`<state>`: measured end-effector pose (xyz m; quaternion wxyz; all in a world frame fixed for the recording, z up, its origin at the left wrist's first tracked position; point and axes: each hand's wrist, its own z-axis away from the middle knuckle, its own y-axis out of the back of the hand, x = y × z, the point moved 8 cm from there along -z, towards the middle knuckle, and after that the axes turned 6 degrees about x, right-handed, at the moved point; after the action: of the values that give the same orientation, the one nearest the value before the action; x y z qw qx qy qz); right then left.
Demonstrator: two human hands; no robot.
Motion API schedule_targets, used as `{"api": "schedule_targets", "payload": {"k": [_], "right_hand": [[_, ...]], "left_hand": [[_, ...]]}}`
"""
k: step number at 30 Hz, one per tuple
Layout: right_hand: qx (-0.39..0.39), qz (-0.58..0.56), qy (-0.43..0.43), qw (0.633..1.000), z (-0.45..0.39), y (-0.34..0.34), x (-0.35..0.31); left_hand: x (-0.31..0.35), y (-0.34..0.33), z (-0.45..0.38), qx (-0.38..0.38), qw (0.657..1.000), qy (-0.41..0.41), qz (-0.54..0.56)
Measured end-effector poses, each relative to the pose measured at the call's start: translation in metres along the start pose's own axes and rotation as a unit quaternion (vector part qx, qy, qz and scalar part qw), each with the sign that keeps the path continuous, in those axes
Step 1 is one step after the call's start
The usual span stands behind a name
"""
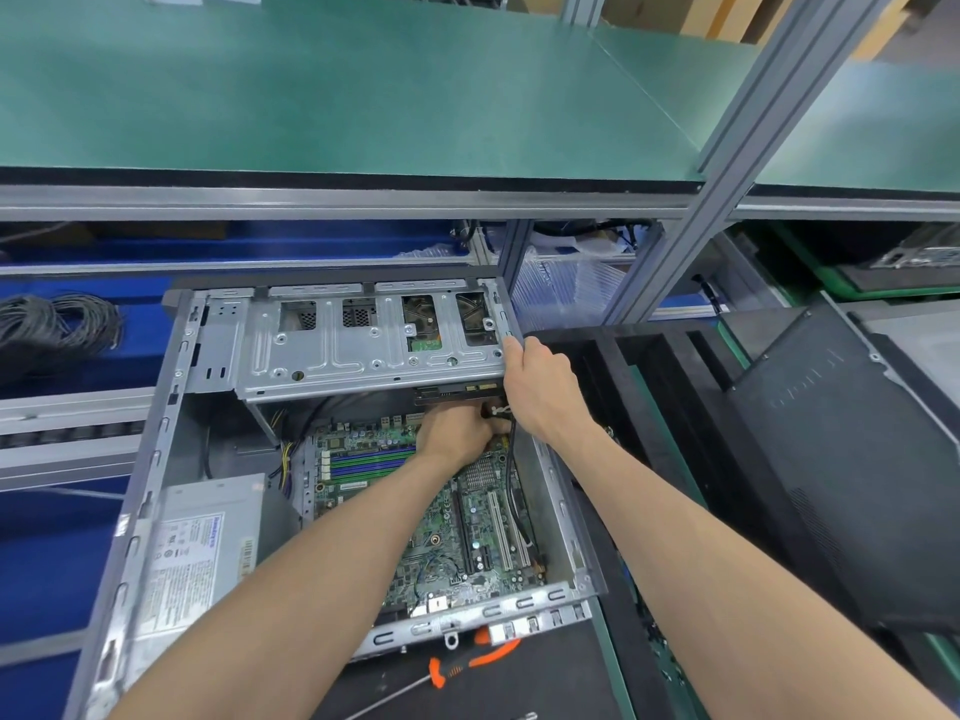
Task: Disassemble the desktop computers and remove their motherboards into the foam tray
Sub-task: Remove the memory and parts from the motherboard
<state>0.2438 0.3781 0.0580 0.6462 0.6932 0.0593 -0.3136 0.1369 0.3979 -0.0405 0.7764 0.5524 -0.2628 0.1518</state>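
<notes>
Workbench shelf (337, 96): green mat across the top of the view, an aluminium post (727, 163) at its right.
Computer case (156, 459): open, side panel off, lying flat under the shelf on the bench.
Foam tray (649, 387): black, slotted, just right of the case.
Black side panel (841, 459): leaning further right, beyond the tray.
Drive cage (363, 350): bare metal, spanning the far end of the case.
Power supply (197, 553): grey box in the case's near-left corner.
Motherboard (457, 527): green, still seated in the case floor, right of the power supply.
Right hand (540, 387): fingers curled over the drive cage's right end, gripping it.
Left hand (457, 431): reaching under the cage above the motherboard, fingers curled around a small connector by a black cable (511, 459); the grip itself is partly hidden.
Screwdriver (457, 667): orange and black handle, lying on the bench in front of the case.
</notes>
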Motion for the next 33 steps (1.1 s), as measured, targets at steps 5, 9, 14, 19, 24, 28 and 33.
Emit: {"api": "schedule_targets", "payload": {"k": [5, 9, 14, 19, 24, 28, 33], "right_hand": [[-0.012, -0.01, -0.008, 1.0, -0.002, -0.002, 0.001], [0.024, -0.068, -0.051, 0.996, 0.001, 0.004, 0.009], [0.015, -0.052, -0.071, 0.996, -0.001, 0.004, 0.008], [0.01, -0.077, -0.078, 0.994, 0.0, 0.003, 0.01], [-0.017, -0.008, -0.035, 0.999, -0.001, 0.0, 0.004], [-0.017, -0.001, -0.039, 0.999, -0.003, 0.0, 0.005], [-0.009, 0.02, -0.03, 0.999, -0.002, 0.002, 0.004]], "left_hand": [[0.001, 0.002, 0.002, 0.026, 0.999, 0.018, 0.025], [0.002, 0.0, 0.002, 0.047, 0.998, 0.008, 0.04], [-0.001, 0.0, 0.0, 0.053, 0.996, 0.007, 0.065], [0.001, -0.001, 0.001, 0.054, 0.997, -0.006, 0.058], [0.0, 0.0, 0.001, 0.059, 0.996, -0.011, 0.059], [0.003, 0.002, 0.001, 0.06, 0.997, -0.021, 0.046], [0.003, 0.002, 0.006, 0.057, 0.998, -0.019, 0.023]]}}
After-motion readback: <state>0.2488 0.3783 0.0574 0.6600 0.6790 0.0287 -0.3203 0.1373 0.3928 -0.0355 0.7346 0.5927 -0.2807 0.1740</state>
